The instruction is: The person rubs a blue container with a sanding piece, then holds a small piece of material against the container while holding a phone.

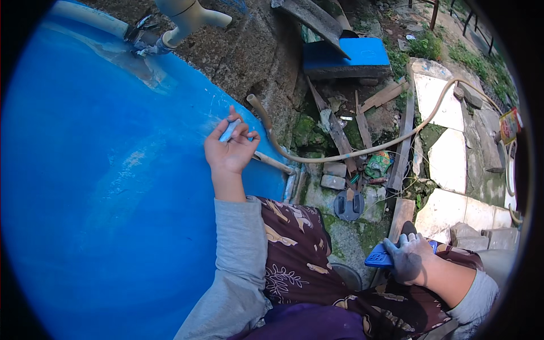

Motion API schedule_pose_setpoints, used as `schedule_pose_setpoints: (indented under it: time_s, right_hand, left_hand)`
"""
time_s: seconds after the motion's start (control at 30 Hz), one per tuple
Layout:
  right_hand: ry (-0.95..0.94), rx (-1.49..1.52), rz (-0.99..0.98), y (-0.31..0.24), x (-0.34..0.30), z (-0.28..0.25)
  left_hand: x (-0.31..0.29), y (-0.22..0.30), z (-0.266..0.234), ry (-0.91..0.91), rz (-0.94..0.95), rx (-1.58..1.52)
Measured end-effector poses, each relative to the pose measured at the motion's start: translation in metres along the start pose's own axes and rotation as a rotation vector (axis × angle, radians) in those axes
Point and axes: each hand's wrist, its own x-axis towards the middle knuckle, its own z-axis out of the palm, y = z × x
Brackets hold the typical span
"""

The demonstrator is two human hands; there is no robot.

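My left hand is raised palm up over a large blue-painted surface, close to its right edge. Its curled fingers grip a small, flat, light-blue piece whose kind I cannot make out. Scuffed pale patches mark the paint nearby. Low on the right, my right hand, its fingers coated with greyish dust, is closed over a blue phone. The phone's back with its round camera lenses shows; the hand covers its middle. Below lies dark patterned cloth over my lap.
A beige hose curves across the ground from the blue surface's edge. A pale pipe with a tap stands at the top. Wooden planks, bricks, a blue-topped block and white slabs lie to the right.
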Motion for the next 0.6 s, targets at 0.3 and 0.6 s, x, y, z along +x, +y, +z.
schedule_pose_setpoints:
  time_s: [0.3,0.6]
  right_hand:
    - [0.072,0.018,-0.043,-0.001,0.006,0.004]
    - [0.047,0.038,-0.033,0.001,0.01,0.009]
  left_hand:
    - [-0.018,0.011,0.01,-0.064,0.166,0.126]
    - [-0.024,0.015,0.014,-0.155,0.159,0.065]
